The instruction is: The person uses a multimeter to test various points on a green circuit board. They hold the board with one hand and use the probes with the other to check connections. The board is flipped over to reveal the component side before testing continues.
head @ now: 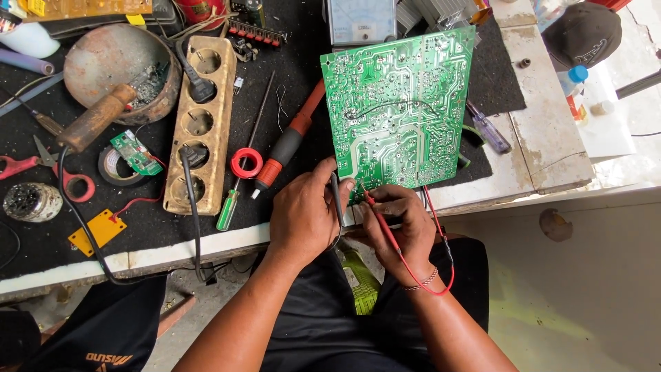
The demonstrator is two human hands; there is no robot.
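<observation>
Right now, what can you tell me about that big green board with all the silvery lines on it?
The green circuit board lies on the black mat, slightly tilted, solder side up. Pale traces and shiny solder dots cover it, and a thin dark wire curves across its middle. It looks like stiff, flat plastic. At its near edge, the left hand holds a black probe and the right hand holds a red probe, both tips at the board.
</observation>
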